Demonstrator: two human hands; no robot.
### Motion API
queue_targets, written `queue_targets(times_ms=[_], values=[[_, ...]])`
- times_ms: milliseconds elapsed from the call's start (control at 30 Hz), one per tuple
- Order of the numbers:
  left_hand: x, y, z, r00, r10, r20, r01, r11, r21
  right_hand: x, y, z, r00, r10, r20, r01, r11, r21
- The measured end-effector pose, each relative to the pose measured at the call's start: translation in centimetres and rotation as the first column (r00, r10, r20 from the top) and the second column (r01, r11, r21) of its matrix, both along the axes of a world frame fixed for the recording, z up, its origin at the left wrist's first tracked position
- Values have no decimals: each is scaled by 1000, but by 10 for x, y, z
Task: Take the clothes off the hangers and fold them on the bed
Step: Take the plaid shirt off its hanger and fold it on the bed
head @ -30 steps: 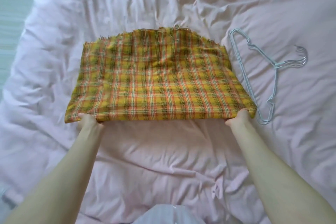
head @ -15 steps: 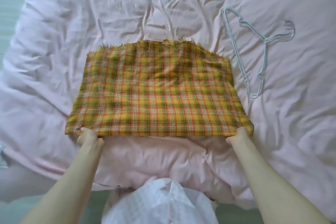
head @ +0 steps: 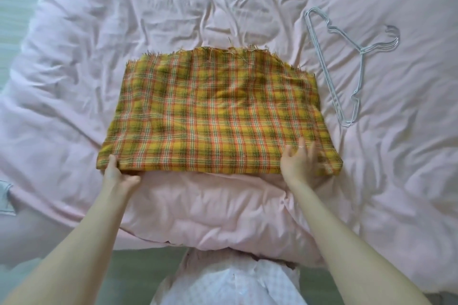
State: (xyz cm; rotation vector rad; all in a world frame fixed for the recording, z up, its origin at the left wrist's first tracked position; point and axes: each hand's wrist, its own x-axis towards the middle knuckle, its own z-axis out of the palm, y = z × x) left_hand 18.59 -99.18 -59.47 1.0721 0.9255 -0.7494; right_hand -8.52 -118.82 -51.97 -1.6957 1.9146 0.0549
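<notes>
A yellow plaid cloth (head: 218, 111) with orange and green checks lies folded flat on the pink bed (head: 148, 20), frayed edge at the far side. My left hand (head: 116, 173) grips its near left corner, thumb on top. My right hand (head: 298, 160) rests on the cloth near its near right corner, fingers spread and straight. Several thin grey wire hangers (head: 352, 62) lie stacked on the bed to the right of the cloth, bare.
The bed's near edge (head: 198, 240) bulges toward me, with green floor (head: 138, 277) below it. My white checked garment (head: 230, 285) shows at the bottom. A grey item (head: 6, 195) peeks in at the left edge.
The cloth came a little nearer to the bed's edge. My right hand let go of the near right corner and now lies flat on top. My left hand still holds its corner.
</notes>
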Motion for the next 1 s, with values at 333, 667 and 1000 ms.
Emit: queue_targets(times_ms=[333,667,1000], values=[[11,12,-8,991,-69,117,68,998,17,77,75,-76,759,649,44,-650,756,74],[-46,-62,74,661,-486,571,336,873,354,36,24,-46,609,-430,666,-58,814,578],[-192,-193,111,-262,-610,748,568,528,631,-76,-60,-17,218,-690,690,53,714,698]])
